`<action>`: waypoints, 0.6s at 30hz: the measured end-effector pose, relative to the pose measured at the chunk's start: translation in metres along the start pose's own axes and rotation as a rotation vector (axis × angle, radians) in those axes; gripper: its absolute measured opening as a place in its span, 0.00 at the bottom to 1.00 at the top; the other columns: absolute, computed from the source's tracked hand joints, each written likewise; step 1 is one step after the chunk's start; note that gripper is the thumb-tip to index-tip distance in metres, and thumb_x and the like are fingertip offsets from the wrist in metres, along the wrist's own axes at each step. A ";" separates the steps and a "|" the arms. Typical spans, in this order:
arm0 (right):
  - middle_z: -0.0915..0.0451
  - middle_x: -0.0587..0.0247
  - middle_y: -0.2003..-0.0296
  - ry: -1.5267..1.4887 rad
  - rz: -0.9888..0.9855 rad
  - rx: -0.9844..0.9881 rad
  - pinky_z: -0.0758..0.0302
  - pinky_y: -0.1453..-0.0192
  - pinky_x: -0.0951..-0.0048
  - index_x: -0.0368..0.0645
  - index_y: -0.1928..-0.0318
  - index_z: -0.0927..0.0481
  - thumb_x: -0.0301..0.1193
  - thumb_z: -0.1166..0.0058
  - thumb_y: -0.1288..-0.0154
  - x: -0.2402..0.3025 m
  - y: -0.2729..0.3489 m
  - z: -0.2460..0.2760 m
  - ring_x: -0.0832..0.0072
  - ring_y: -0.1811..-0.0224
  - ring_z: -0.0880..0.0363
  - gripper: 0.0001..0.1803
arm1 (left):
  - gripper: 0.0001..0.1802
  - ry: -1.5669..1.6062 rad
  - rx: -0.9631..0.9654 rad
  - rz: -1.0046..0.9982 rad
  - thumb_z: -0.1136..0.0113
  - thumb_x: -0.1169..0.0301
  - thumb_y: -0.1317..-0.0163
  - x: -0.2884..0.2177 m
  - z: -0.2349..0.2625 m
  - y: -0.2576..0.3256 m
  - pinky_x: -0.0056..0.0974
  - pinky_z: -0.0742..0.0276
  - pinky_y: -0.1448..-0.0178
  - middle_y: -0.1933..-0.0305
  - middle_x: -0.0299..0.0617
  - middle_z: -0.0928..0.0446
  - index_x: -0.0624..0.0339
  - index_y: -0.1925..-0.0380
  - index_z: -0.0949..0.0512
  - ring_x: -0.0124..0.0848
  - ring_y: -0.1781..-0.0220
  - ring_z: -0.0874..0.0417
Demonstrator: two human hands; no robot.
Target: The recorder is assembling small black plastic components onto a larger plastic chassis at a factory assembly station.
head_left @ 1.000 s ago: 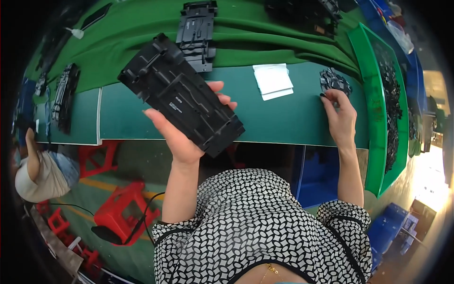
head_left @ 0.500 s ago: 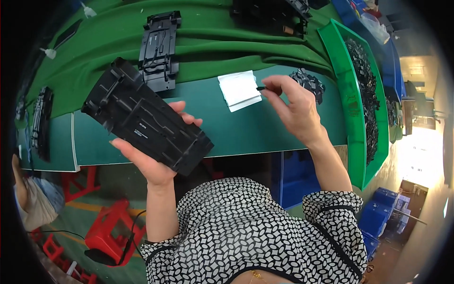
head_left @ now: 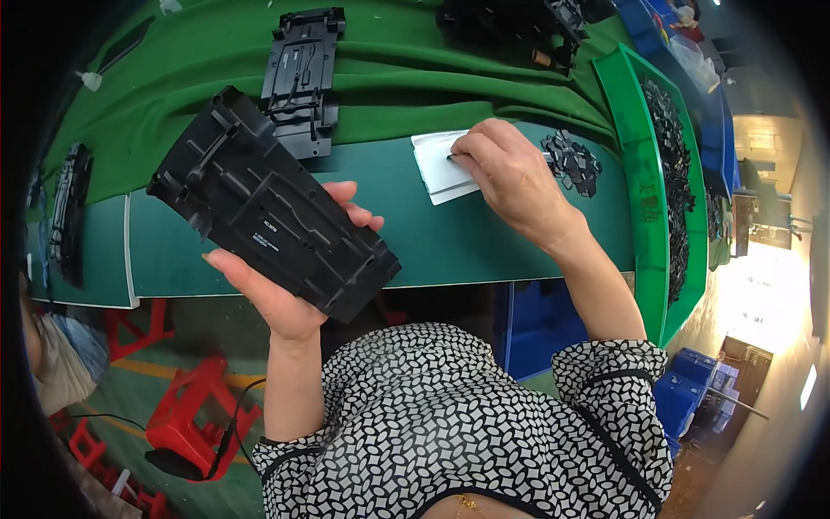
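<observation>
My left hand is wrapped around a black moulded plastic chassis, tilted, its ribbed side with small white print facing up. Fingertips show past its far edge, the thumb at its near edge. Over a white pad of paper-like sheets, my right hand pinches a small black piece. Only the tip of that piece shows, so its kind is unclear; whether it touches the pad I cannot tell. To the right of this hand lies a pile of small flat black pieces.
A similar black chassis lies on green cloth beyond my left hand. At the right stands a green bin full of small black parts. Red stools are at lower left, beside another person's arm.
My right hand has moved left and slightly away from me, bringing the small black piece over the white pad. My left hand keeps hold of the chassis, nearly still.
</observation>
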State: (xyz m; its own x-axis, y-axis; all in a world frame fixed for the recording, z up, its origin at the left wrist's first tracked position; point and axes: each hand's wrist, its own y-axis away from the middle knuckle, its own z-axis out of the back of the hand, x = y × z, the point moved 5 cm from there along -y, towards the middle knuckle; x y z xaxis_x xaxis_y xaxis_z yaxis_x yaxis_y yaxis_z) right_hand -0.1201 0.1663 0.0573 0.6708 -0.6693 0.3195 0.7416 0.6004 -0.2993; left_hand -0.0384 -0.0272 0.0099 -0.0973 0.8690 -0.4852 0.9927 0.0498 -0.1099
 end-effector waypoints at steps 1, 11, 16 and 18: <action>0.25 0.57 0.68 0.024 0.022 0.009 0.27 0.62 0.64 0.38 0.66 0.24 0.22 0.44 0.45 0.001 0.000 -0.001 0.60 0.65 0.26 0.05 | 0.49 0.005 0.003 0.001 0.75 0.27 0.45 0.000 -0.001 0.000 0.57 0.26 0.49 0.48 0.54 0.29 0.59 0.41 0.40 0.40 0.56 0.23; 0.27 0.55 0.71 0.015 0.022 -0.001 0.28 0.61 0.64 0.34 0.67 0.25 0.21 0.47 0.45 0.004 -0.001 0.001 0.58 0.67 0.27 0.04 | 0.49 -0.008 0.009 0.004 0.75 0.27 0.45 0.000 0.000 0.000 0.57 0.27 0.50 0.48 0.53 0.29 0.59 0.40 0.40 0.40 0.56 0.23; 0.24 0.55 0.70 -0.323 -0.332 -0.051 0.27 0.64 0.67 0.35 0.65 0.23 0.24 0.45 0.42 -0.007 0.004 0.009 0.61 0.69 0.24 0.05 | 0.57 0.132 0.040 0.015 0.73 0.24 0.50 0.001 0.003 0.000 0.53 0.27 0.46 0.45 0.59 0.31 0.67 0.40 0.42 0.44 0.53 0.23; 0.23 0.55 0.69 -0.410 -0.461 -0.043 0.27 0.65 0.68 0.36 0.64 0.22 0.25 0.45 0.42 -0.014 0.007 0.006 0.62 0.70 0.24 0.06 | 0.57 0.140 0.038 0.016 0.73 0.24 0.50 0.002 0.002 -0.002 0.53 0.27 0.46 0.45 0.59 0.31 0.67 0.40 0.42 0.44 0.53 0.23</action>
State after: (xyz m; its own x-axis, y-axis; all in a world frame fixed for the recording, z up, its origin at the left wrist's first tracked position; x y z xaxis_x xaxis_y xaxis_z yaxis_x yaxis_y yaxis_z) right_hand -0.1241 0.1828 0.0563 0.2361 -0.6280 0.7415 0.9607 0.2653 -0.0813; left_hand -0.0402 -0.0262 0.0072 -0.0682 0.9298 -0.3618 0.9904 0.0192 -0.1372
